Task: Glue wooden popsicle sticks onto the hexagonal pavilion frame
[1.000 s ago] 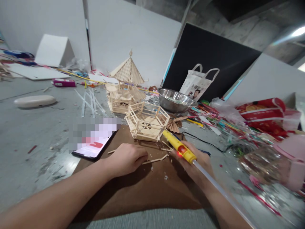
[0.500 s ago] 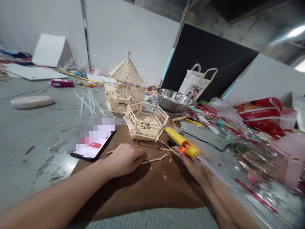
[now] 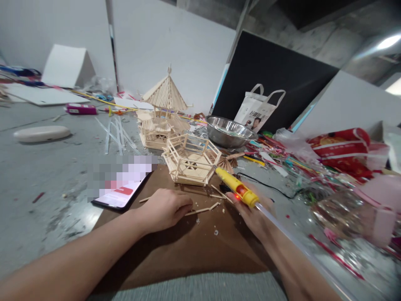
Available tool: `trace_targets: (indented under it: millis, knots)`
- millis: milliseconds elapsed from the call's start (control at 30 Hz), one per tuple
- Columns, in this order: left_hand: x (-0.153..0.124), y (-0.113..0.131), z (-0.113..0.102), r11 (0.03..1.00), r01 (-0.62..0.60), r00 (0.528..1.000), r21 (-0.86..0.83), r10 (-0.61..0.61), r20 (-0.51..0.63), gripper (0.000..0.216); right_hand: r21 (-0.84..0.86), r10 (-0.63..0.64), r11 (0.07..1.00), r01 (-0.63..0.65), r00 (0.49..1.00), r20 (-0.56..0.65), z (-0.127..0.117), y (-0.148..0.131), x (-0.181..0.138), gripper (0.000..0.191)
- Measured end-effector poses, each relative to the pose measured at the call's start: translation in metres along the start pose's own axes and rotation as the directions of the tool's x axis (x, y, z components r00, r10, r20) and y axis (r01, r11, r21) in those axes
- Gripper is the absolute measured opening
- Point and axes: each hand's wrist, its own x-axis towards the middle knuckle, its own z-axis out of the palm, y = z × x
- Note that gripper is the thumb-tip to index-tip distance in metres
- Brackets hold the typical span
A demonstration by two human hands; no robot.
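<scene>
My right hand [image 3: 255,215] is wrapped round a yellow hot glue gun [image 3: 234,184] with a red light showing and a long clear glue stick [image 3: 282,230] running out of its back. The gun's nozzle is by the lower right corner of a six-sided frame [image 3: 192,161] built of thin wooden sticks. In front of that frame, my left hand [image 3: 167,209] rests on a brown board [image 3: 188,259], fingers curled down. Its fingertips are hidden, close to the end of a thin wooden stick [image 3: 200,210]. More loose sticks and glue bits lie around.
Behind the frame stands a wooden-stick pavilion [image 3: 166,96] with a pointed roof. A phone [image 3: 125,190] lies left of it. At the right are a steel bowl [image 3: 232,131], a tote bag [image 3: 258,108], scattered craft scraps and a pink-lidded clear container [image 3: 341,209]. A black cord [image 3: 275,190] crosses the floor.
My right hand and the glue gun have shifted very slightly to the left. My left hand and the stick frame stay in place.
</scene>
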Motion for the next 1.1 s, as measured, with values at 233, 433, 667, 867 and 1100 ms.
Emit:
trace_targets:
  millis: [233, 433, 667, 867, 1100]
  knots:
    - [0.001, 0.0, 0.0, 1.0, -0.004, 1.0, -0.004, 0.004, -0.006, 0.024, 0.004, -0.028, 1.0, 0.028, 0.999, 0.015, -0.001, 0.002, 0.001, 0.035]
    - [0.002, -0.001, 0.001, 1.0, -0.003, 1.0, -0.003, 0.003, -0.011, 0.024, 0.016, -0.016, 1.0, 0.015, 0.998, 0.062, -0.002, -0.001, 0.001, 0.032]
    - [0.001, -0.002, 0.003, 1.0, -0.008, 1.0, -0.009, 0.008, -0.019, 0.025, 0.034, 0.009, 0.999, -0.013, 0.991, 0.135, -0.003, -0.001, 0.0, 0.032]
    - [0.001, -0.001, 0.0, 1.0, -0.014, 1.0, -0.018, 0.014, -0.024, 0.024, 0.117, -0.011, 0.993, -0.019, 0.967, 0.255, -0.005, -0.004, -0.001, 0.024]
    - [-0.001, 0.0, -0.001, 0.999, 0.032, 0.998, -0.007, -0.032, -0.046, 0.024, 0.256, -0.081, 0.967, 0.011, 0.961, 0.264, 0.0, -0.02, 0.015, 0.026]
